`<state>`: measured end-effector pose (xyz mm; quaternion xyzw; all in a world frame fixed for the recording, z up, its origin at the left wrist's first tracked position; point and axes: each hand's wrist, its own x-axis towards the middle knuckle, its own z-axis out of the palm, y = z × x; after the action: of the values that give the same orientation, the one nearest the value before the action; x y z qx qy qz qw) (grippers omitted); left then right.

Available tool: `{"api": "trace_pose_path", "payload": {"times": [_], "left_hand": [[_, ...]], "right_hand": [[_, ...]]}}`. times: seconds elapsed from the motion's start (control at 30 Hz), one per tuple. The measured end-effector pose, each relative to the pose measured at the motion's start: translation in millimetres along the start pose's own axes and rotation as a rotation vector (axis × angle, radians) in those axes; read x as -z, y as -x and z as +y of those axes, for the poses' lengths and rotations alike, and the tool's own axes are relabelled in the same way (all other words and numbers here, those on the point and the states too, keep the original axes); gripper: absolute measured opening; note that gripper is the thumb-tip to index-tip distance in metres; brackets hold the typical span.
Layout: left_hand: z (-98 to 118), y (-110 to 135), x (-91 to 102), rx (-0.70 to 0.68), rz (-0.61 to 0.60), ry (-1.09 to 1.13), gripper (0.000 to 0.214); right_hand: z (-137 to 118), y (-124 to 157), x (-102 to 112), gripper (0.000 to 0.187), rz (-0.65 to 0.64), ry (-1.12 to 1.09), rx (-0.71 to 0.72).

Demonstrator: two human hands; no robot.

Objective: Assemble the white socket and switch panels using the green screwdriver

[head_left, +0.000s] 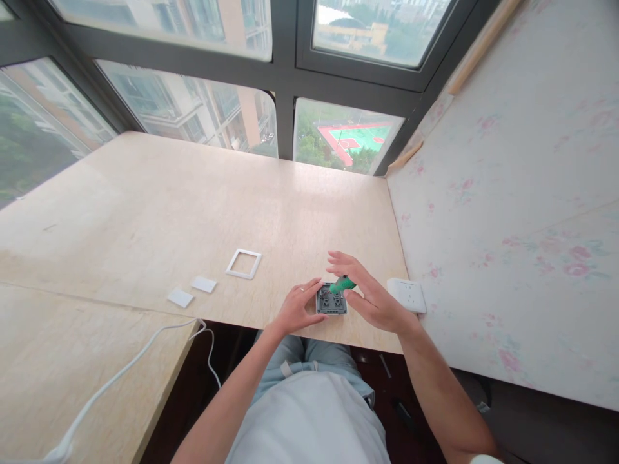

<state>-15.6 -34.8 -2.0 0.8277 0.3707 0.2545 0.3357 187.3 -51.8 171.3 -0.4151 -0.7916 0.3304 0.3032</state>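
Frame of square white plastic (240,274) and two flat white tiles (204,284) lie off, lower left-centre. Left grip (300,307) holds dark square base (325,308); right grip (366,296), green plastic tool (343,283).

Both forearms (430,374) angle inward, left fingers (309,285) curved apart, right fingers (342,259) loosely extended.

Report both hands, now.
Left hand: thumb and fingers holding the dark square unit at its edges.
Right hand: holding the green tool.
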Motion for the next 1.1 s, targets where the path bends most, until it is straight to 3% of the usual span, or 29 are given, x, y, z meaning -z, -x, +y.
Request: {"api": "trace_pose_path", "payload": {"times": [0.1,0.23,0.33,0.53,0.67,0.8,0.9,1.03,1.1], "left_hand": [[-1,0,-1.1,-0.006,0.003,-0.004,0.085],[-1,0,-1.4,-0.001,0.013,-0.008,0.083],[0,0,-1.0,0.004,0.008,-0.004,0.083],[0,0,-1.4,0.009,0.027,-0.004,0.085],[0,-1,-0.8,0.004,0.032,0.010,0.085],[-2,-2,-1.0,0.007,0.034,0.028,0.086],[-5,-2,-2.6,0.001,0.039,0.039,0.087],[-6,-2,-3.9,-0.008,0.047,0.044,0.087],[-6,-2,-3.8,-0.016,0.049,0.044,0.087]], "right_hand": [[1,-1,-2,0.039,0.016,0.036,-0.019],[5,-7,-5,0.029,0.100,0.314,-0.057],[5,-10,-7,0.033,0.108,0.454,-0.096],[1,-4,-1,0.047,0.015,0.218,-0.060],[0,1,2,0.046,-0.041,0.110,-0.093],[2,-6,-1,0.026,0.104,0.363,-0.165],[2,-11,-5,0.034,0.162,0.595,-0.182],[-3,-9,-3,0.024,0.125,0.462,-0.108],[-7,-5,-1,0.032,0.047,0.327,-0.062]]}}
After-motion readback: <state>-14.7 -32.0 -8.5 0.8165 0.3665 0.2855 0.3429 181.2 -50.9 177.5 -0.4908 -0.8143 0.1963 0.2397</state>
